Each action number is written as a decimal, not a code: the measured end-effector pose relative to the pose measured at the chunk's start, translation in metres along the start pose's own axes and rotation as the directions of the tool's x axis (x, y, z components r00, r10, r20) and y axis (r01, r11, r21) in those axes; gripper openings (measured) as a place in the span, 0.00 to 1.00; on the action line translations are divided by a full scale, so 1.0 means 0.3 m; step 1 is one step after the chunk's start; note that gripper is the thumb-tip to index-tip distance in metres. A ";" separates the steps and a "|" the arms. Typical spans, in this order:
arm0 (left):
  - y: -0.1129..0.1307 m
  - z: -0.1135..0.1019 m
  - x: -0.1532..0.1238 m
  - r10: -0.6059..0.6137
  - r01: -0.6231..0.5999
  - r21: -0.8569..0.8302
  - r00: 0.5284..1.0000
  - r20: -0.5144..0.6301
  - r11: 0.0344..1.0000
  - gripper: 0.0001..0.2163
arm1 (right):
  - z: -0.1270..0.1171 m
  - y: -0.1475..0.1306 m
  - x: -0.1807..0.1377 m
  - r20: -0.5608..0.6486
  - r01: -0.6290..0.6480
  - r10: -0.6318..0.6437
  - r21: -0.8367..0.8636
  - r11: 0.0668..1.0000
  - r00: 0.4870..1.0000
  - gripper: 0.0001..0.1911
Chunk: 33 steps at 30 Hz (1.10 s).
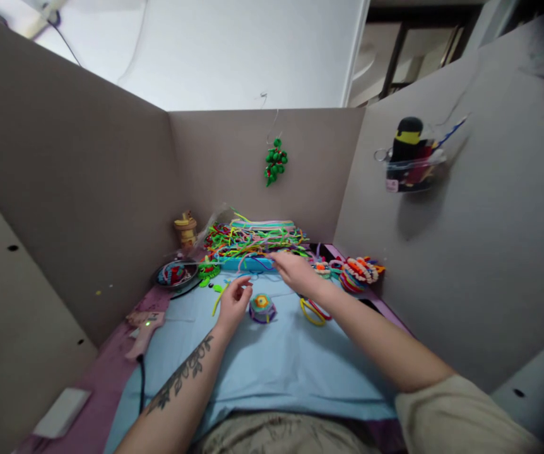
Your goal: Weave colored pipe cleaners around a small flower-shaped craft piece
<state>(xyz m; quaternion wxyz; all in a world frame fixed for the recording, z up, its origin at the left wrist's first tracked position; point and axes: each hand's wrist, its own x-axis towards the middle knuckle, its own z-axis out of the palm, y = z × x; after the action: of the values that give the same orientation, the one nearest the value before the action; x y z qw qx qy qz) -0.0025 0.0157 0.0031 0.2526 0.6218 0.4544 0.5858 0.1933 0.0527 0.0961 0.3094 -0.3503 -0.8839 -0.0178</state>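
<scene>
My right hand (pixel 295 272) reaches forward to a heap of coloured pipe cleaners (pixel 253 238) lying on a blue tray (pixel 246 263), its fingers closed on a strand at the heap's front edge. My left hand (pixel 234 302) hovers over the light blue cloth (pixel 272 359) with thumb and fingers pinched together; a yellow-green pipe cleaner (pixel 218 299) lies just beside it, and I cannot tell if it is held. A small woven piece, purple with a yellow and orange centre (pixel 262 308), rests on the cloth between my hands.
Grey cardboard walls enclose the desk on three sides. A metal bowl (pixel 176 275) of small pieces and a wooden figure (pixel 185 228) stand at back left. Finished pipe-cleaner pieces (pixel 360 272) lie at right, yellow and red loops (pixel 313 311) near my right wrist. A glue gun (pixel 144 328) lies left.
</scene>
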 end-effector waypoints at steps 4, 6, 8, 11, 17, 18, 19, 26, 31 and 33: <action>-0.007 0.001 0.007 -0.067 0.087 -0.226 0.993 0.092 0.970 0.25 | 0.068 -0.076 -0.064 0.186 -0.065 0.124 -0.294 0.954 0.975 0.17; -0.013 0.001 0.012 -0.097 0.120 -0.258 0.990 0.099 0.959 0.25 | 0.087 -0.081 -0.091 0.258 -0.026 0.125 -0.358 0.933 0.958 0.17; -0.015 0.000 0.014 -0.119 0.141 -0.242 0.988 0.103 0.960 0.22 | 0.100 -0.078 -0.116 0.311 0.009 0.122 -0.390 0.921 0.942 0.17; -0.011 -0.001 0.012 -0.124 0.149 -0.159 0.980 0.156 0.976 0.16 | 0.113 -0.074 -0.145 0.367 0.051 0.107 -0.397 0.916 0.924 0.16; -0.010 0.004 0.006 -0.032 0.008 0.113 0.977 0.211 0.994 0.09 | 0.124 -0.056 -0.174 0.368 -0.015 0.174 -0.396 0.918 0.913 0.15; -0.012 0.006 0.006 -0.014 -0.020 0.155 0.976 0.219 0.988 0.09 | 0.123 -0.050 -0.176 0.359 -0.029 0.185 -0.399 0.917 0.915 0.15; -0.016 0.008 0.006 -0.001 -0.044 0.192 0.974 0.228 0.980 0.08 | 0.122 -0.046 -0.178 0.353 -0.037 0.190 -0.399 0.916 0.916 0.15; -0.020 0.013 0.005 0.027 -0.167 0.412 0.945 0.325 0.896 0.07 | 0.121 -0.030 -0.184 0.353 -0.067 0.217 -0.390 0.918 0.910 0.14; 0.009 0.014 -0.004 0.084 -0.258 0.410 0.915 0.396 0.875 0.10 | 0.117 -0.021 -0.184 0.329 -0.073 0.218 -0.400 0.914 0.919 0.15; 0.018 0.014 -0.007 0.101 -0.269 0.386 0.910 0.402 0.883 0.10 | 0.116 -0.017 -0.186 0.318 -0.081 0.224 -0.405 0.911 0.921 0.15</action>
<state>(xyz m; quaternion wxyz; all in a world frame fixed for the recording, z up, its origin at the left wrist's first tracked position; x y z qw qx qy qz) 0.0033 0.0124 0.0060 0.1311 0.8024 0.4544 0.3639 0.2027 0.0236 0.0377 0.0694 -0.4704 -0.8738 -0.1021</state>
